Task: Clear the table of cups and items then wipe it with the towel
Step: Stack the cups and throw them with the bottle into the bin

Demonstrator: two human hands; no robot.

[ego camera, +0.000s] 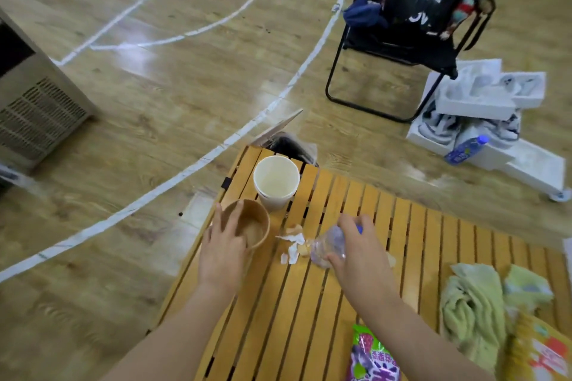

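The left hand [224, 244] curls around the brown cup [249, 223] at the table's [309, 303] near-left edge; the right hand [359, 244] wraps the plastic bottle [328, 244] lying among paper scraps [292, 246]. Lift both straight up, keeping the cup level, clear of the white cup [276, 181] beyond.

The far left corner of the bench [387, 226] is crowded by the white cup [276, 182]. Just nearer than the white cup, the way is blocked by the brown cup [253, 226], paper scraps [292, 246] and clear bottle [329, 246]. To the right of the white cup, bare slats are left open.
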